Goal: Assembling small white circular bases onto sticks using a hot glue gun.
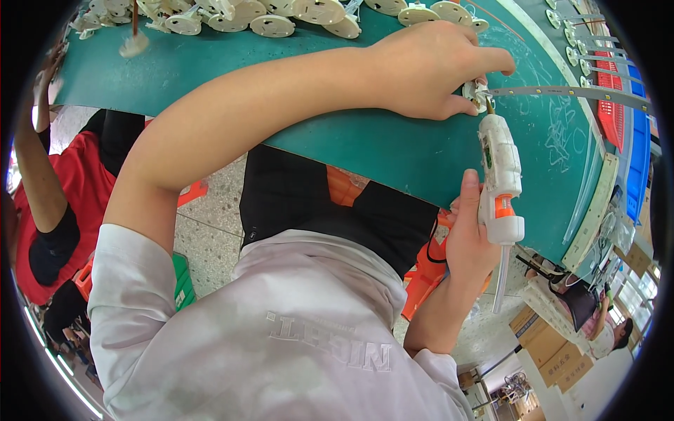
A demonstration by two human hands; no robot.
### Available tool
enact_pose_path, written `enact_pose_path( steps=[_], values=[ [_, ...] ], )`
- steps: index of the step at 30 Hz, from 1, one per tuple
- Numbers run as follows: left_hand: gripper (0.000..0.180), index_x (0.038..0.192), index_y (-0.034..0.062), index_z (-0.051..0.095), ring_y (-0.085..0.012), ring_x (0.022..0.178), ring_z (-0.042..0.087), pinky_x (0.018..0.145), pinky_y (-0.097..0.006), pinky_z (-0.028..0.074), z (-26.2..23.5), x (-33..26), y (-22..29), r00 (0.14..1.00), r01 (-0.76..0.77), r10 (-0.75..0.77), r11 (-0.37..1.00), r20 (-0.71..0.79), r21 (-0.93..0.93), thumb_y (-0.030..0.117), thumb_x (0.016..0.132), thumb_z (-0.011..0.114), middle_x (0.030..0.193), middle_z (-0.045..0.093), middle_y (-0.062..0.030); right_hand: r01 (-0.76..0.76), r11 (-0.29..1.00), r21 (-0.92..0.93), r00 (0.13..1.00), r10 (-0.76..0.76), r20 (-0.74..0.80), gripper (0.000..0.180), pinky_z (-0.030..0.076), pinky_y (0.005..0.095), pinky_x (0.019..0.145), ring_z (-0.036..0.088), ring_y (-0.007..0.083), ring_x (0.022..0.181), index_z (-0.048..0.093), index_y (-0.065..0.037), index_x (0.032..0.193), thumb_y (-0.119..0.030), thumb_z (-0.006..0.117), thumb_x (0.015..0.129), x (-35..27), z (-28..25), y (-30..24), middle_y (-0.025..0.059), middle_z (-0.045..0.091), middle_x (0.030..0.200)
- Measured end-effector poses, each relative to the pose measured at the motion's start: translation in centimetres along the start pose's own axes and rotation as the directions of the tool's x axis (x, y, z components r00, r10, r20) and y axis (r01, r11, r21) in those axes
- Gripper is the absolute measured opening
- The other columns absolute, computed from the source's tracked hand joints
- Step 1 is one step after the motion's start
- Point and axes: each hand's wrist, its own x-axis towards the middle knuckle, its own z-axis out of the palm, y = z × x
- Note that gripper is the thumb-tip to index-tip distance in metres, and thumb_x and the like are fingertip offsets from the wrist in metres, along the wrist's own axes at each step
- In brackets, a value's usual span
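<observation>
Green bench (365, 147), speckled floor (210, 224).

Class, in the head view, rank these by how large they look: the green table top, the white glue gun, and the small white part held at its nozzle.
1. Green table top
2. White glue gun, though nearness to the camera may enlarge it
3. Small white part, mostly hidden by the left hand
</observation>
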Motion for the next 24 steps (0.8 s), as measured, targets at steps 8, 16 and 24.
enact_pose_path(
  steps=[8,16,24],
  values=[
    [0.056,0.128,0.014,0.059,-0.0299,0.098,0.069,0.083,-0.044,0.057,0.1,-0.1,-0.1,0.999,-0.028,0.028,1.0,-0.021,0.008,0.02,0.077,0.084,0.095,0.074,-0.0073,-0.013,0.999,0.04,1.0,0.013,-0.003,0.033,0.045,0.0237,0.054,0.054,0.0063,0.059,0.064,-0.004,0.092,-0.035,0.072,0.097,-0.1,0.1,-0.3,0.0003,0.06,0.069],
    [0.057,0.128,0.0137,0.059,-0.0298,0.099,0.069,0.083,-0.043,0.057,0.1,-0.1,-0.2,1.0,-0.014,0.015,1.0,-0.009,0.016,0.021,0.077,0.084,0.096,0.075,-0.0078,0.121,0.993,-0.003,0.993,-0.121,-0.008,0.035,0.046,0.0247,0.054,0.056,0.0075,0.06,0.065,-0.003,0.088,-0.035,0.074,0.096,0.3,0.4,-0.5,0.0013,0.061,0.067],
    [0.057,0.128,0.0135,0.059,-0.0304,0.098,0.069,0.083,-0.043,0.057,0.0,-0.2,-0.1,1.0,-0.005,0.005,1.0,0.003,0.017,0.022,0.078,0.084,0.096,0.075,-0.0085,0.149,0.986,-0.077,0.989,-0.148,0.013,0.037,0.047,0.0256,0.057,0.057,0.0087,0.061,0.066,-0.002,0.092,-0.037,0.075,0.095,0.3,0.2,-1.1,0.0031,0.066,0.072]
  ],
)
